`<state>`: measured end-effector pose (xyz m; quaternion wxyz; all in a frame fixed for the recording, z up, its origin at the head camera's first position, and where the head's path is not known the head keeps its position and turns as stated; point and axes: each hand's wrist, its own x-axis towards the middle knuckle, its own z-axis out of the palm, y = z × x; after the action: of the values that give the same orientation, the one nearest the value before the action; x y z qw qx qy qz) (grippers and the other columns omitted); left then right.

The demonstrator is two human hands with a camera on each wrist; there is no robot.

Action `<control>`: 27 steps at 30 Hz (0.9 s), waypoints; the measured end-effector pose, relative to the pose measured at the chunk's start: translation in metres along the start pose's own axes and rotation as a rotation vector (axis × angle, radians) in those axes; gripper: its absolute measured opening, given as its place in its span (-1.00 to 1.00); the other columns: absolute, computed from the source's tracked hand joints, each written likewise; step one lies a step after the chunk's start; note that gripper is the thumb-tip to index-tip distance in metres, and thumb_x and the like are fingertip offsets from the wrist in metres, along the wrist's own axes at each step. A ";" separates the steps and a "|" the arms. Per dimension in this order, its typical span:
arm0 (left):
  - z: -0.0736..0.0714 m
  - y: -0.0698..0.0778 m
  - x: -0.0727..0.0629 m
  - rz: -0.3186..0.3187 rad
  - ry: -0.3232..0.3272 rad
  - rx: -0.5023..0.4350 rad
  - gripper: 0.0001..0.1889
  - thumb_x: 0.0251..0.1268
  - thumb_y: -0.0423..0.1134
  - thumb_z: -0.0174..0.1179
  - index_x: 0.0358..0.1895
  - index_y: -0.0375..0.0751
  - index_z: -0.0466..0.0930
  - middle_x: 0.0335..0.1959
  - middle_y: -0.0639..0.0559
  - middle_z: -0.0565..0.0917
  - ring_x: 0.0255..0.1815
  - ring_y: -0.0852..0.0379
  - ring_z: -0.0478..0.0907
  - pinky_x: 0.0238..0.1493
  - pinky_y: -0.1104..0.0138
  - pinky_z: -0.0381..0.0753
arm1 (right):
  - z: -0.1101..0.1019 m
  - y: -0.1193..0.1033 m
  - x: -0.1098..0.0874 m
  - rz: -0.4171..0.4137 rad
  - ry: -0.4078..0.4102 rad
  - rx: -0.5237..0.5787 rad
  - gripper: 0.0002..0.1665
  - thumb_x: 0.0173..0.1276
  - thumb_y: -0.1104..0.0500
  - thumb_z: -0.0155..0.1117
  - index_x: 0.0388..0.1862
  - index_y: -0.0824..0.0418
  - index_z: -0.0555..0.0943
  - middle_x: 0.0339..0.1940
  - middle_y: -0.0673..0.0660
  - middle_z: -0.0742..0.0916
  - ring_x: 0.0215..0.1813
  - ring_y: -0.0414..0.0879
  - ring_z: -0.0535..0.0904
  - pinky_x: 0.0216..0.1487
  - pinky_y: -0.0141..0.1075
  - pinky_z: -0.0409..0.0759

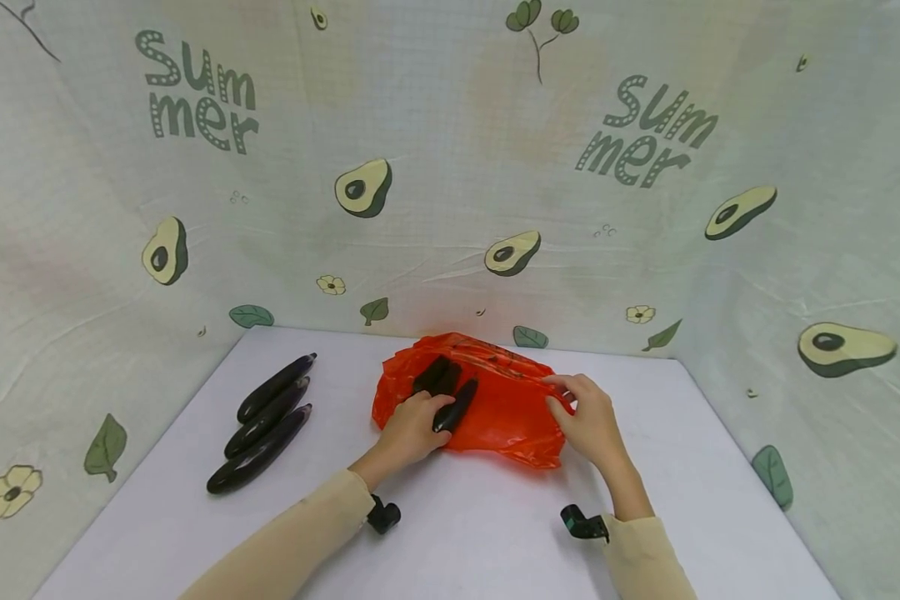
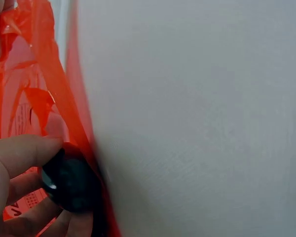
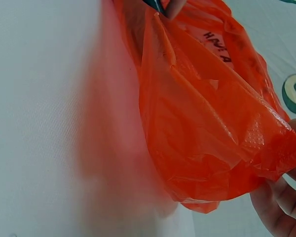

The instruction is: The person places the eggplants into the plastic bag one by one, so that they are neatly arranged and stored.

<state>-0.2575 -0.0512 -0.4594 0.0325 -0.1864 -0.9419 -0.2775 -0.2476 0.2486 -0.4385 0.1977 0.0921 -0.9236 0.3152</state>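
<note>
A red plastic bag (image 1: 513, 421) lies on the white table, its mouth spread toward me. My left hand (image 1: 411, 431) grips a dark, glossy eggplant (image 1: 462, 402) at the bag's opening; the left wrist view shows the thumb and fingers around the eggplant's end (image 2: 71, 185). Behind it, more dark eggplants (image 1: 437, 375) lie inside the bag, partly covered, so their number is unclear. With thumb and fingers, my right hand (image 1: 591, 421) pinches the bag's right edge. In the right wrist view the raised bag film (image 3: 212, 143) stretches from those fingers.
Three eggplants (image 1: 258, 450) lie side by side on the left of the white table (image 1: 480, 533). A pale cloth (image 1: 435, 283) printed with avocados and leaves rises behind the table and along both sides.
</note>
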 end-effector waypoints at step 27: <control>0.005 -0.002 0.016 -0.078 0.049 -0.035 -0.45 0.16 -0.25 0.61 0.25 -0.18 0.71 -0.07 -0.14 0.63 -0.04 -0.08 0.60 0.08 0.03 0.70 | 0.002 -0.002 0.000 -0.002 -0.004 -0.010 -0.65 0.46 0.28 0.43 0.20 0.17 0.74 -0.10 0.15 0.73 -0.07 0.03 0.63 -0.09 -0.21 0.73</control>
<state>-0.2731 -0.0446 -0.4622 0.0415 -0.1433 -0.9424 -0.2995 -0.2472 0.2464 -0.4390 0.1965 0.0926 -0.9255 0.3103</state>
